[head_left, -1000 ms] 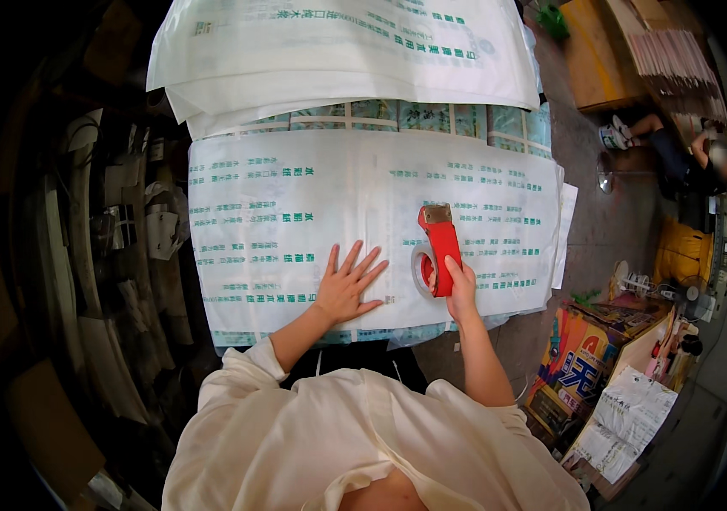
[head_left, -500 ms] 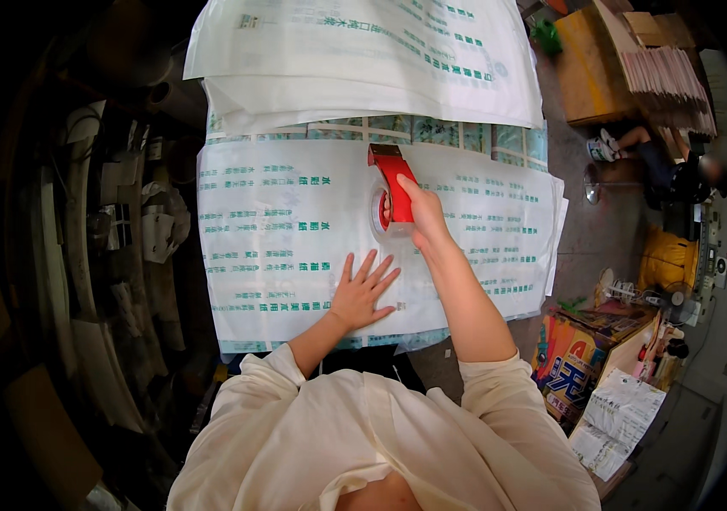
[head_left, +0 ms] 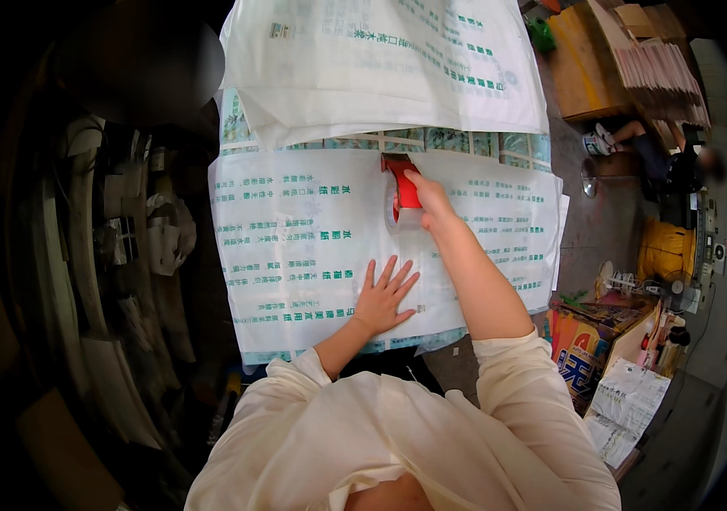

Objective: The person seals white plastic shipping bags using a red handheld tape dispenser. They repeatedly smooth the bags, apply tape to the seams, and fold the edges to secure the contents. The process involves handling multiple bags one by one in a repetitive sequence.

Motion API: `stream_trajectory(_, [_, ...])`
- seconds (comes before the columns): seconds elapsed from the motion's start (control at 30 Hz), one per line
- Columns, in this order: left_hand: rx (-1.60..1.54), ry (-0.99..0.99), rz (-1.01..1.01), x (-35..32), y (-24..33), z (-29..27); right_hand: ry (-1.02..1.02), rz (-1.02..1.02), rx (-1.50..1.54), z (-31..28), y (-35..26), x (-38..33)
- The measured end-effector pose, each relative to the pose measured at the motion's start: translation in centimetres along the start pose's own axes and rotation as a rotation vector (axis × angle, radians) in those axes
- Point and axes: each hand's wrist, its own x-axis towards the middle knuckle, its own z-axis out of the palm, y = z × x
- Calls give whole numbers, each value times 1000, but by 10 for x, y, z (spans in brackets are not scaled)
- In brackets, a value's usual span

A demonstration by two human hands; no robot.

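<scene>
A red tape dispenser (head_left: 409, 189) with a roll of clear tape (head_left: 392, 204) is gripped in my right hand (head_left: 434, 204), its dark metal end pointing away from me. It is at or just over the middle of a white wrapping sheet (head_left: 287, 294) printed in green characters; whether it touches is hard to tell. My left hand (head_left: 386, 298) lies flat with fingers spread on the sheet's near part, pressing nothing else. Beyond the dispenser, a strip of patterned teal-and-white covering (head_left: 466, 145) shows between this sheet and a second white printed sheet (head_left: 380, 77).
Dark shelving with long boards (head_left: 108, 281) runs along the left. At right stand a cardboard box (head_left: 585, 64), a stack of pinkish sheets (head_left: 661, 77), a colourful carton (head_left: 581, 349) and handwritten papers (head_left: 632, 400). Another person (head_left: 670, 170) sits at the far right.
The whole view has shifted a little. My right hand has tipped the tape dispenser slightly, and it looks shorter now. My left hand stays flat on the same part of the sheet.
</scene>
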Motion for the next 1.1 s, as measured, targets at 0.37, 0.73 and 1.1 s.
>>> stream_trajectory(0.37, [-10,6,-4,1,-1,-1,79,398,-57,15,-70,14])
stream_trajectory(0.73, [15,-26,2,5,1,-3,11,325,-183,19,-86,10])
stream_trajectory(1.1, [-540,605,-289,41,-40,-53,-33,-52,-12,-18,13,0])
